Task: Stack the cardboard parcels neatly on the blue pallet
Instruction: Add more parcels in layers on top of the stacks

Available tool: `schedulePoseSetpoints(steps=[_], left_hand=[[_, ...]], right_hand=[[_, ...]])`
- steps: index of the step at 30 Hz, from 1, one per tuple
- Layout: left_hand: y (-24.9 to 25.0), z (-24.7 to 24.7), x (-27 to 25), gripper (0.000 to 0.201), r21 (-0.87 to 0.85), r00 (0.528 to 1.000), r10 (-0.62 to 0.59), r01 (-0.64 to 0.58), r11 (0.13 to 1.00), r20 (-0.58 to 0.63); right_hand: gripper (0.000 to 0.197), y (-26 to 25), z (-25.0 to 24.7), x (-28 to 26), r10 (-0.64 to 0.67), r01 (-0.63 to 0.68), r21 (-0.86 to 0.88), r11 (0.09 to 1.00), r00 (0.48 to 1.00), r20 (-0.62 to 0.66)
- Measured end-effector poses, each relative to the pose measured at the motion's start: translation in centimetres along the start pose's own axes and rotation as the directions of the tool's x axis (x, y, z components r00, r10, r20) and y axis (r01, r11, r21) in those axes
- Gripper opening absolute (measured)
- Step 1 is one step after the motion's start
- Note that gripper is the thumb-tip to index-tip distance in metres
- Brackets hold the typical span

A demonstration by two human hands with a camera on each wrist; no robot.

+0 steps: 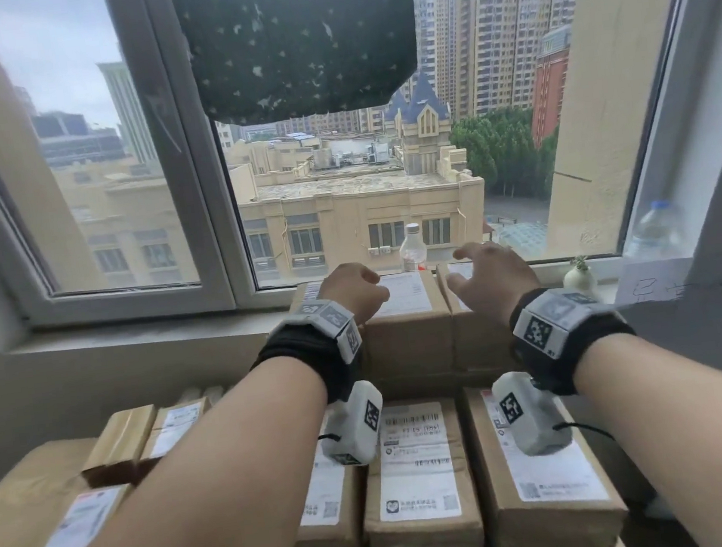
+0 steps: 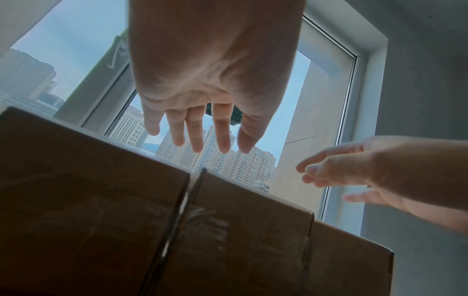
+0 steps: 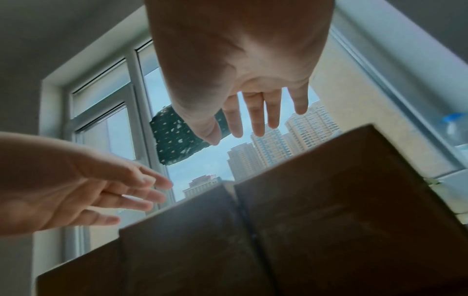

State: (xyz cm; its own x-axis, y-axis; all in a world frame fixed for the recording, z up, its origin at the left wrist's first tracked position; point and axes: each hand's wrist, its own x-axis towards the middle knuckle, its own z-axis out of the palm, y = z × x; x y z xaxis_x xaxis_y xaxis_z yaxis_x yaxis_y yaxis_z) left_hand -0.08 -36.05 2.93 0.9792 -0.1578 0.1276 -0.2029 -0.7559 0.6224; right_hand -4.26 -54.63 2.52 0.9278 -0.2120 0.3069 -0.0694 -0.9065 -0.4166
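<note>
Both hands hover, fingers apart and empty, left hand [image 1: 354,289] and right hand [image 1: 488,279] over two top parcels [image 1: 406,313] by the windowsill; each should probably clasp one parcel's sides squarely; pallet unseen.

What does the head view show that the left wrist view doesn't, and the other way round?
Only the head view shows the shipping labels on the lower parcels, the bottle on the sill and both wrist bands. Only the left wrist view shows the left hand from below, fingers straight, holding nothing, above the upper parcels. Both show the right hand open, the two upper parcels side by side, and the window.
</note>
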Motion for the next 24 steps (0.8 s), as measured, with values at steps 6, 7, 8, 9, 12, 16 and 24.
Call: schedulePoseSetpoints(steps=[6, 7, 8, 9, 12, 16, 24], left_hand=[[-3.4, -2.7, -3.0, 0.033, 0.084, 0.997, -0.009, 0.015, 0.996, -0.071], [-4.1, -3.3, -3.6, 0.033, 0.092, 0.997, -0.015, 0.022, 0.996, -0.076], [-4.9, -3.9, -4.1, 0.034, 0.094, 0.996, -0.021, 0.029, 0.995, -0.083], [-5.7, -4.5, -4.6, 0.035, 0.095, 0.996, -0.032, 0.041, 0.995, -0.089], [-8.4, -6.9, -6.0, 0.036, 0.107, 0.989, -0.069, 0.083, 0.991, -0.129], [-13.3, -10.7, -8.3, 0.038, 0.092, 0.969, -0.156, 0.176, 0.980, -0.191], [-26.0, -17.8, -13.6, 0.035, 0.054, 0.917, -0.293, 0.318, 0.947, -0.270]], right_hand=[[0.045, -5.1, 2.5, -1.6, -0.157, 0.160, -0.031, 0.987, 0.984, 0.078], [0.045, -6.0, 3.0, -1.9, -0.168, 0.171, -0.029, 0.985, 0.981, 0.094], [0.046, -6.9, 3.6, -2.3, -0.177, 0.181, -0.029, 0.983, 0.978, 0.114], [0.046, -8.0, 4.1, -2.6, -0.186, 0.191, -0.029, 0.981, 0.973, 0.134], [0.045, -11.6, 5.8, -3.6, -0.225, 0.230, -0.016, 0.973, 0.960, 0.165], [0.039, -17.3, 8.0, -5.1, -0.301, 0.294, 0.064, 0.954, 0.938, 0.174], [0.048, -29.6, 15.3, -9.7, -0.350, 0.328, 0.124, 0.936, 0.897, 0.270]])
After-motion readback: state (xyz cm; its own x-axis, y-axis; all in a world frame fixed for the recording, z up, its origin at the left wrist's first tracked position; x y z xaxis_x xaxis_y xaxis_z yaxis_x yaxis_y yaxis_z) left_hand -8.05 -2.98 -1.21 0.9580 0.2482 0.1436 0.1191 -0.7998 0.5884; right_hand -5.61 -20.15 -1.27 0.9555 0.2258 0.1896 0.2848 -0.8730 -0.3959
